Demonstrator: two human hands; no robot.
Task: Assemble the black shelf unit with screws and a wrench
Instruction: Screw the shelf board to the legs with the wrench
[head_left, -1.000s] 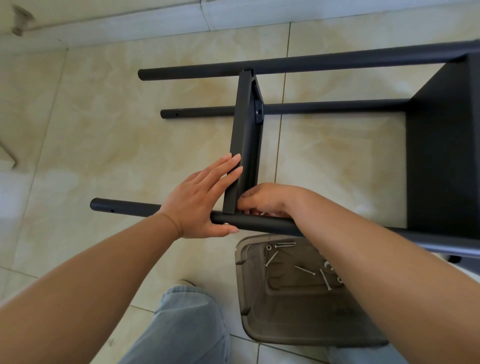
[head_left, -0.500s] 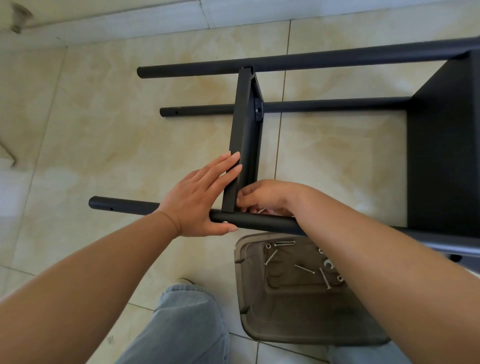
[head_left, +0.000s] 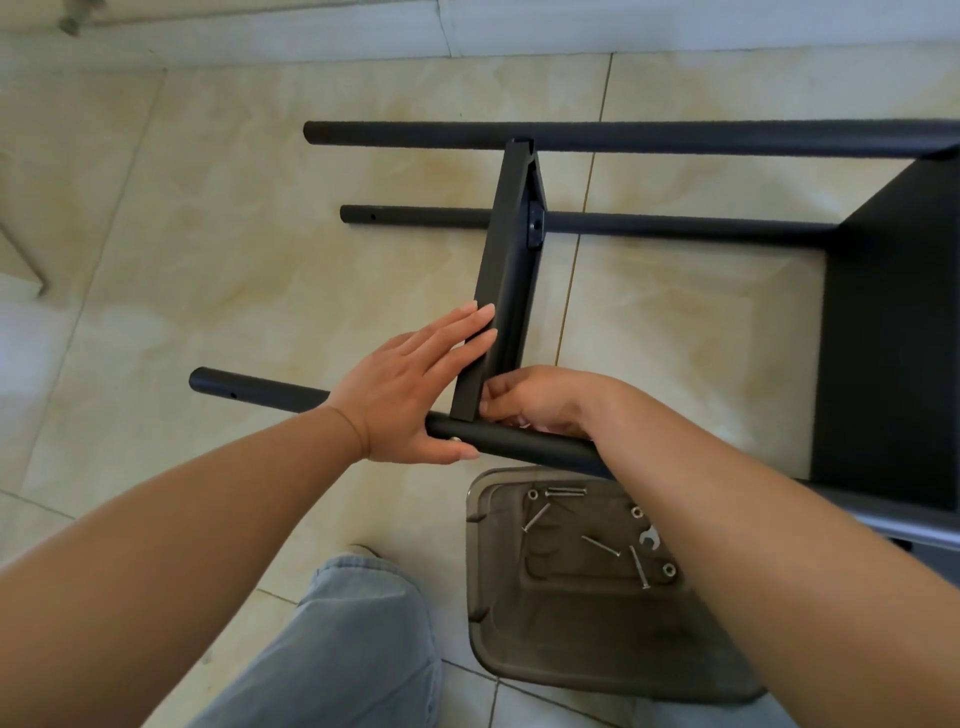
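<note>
Shelf frame (head_left: 623, 137) on side, one panel fitted. Left hand (head_left: 410, 395) flat, steadying second panel (head_left: 501, 275); right hand (head_left: 535, 400) grip curled, contents unclear. Screws (head_left: 600, 545) remain in tray (head_left: 483, 613).

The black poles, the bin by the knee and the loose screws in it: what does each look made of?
Poles: likely metal tube with matte black coating; round, hollow-looking ends, drilled holes. Bin: translucent smoky plastic; the floor shows dimly through its wall. Screws: bare silvery metal that glints. The poles' core material cannot be confirmed.
</note>
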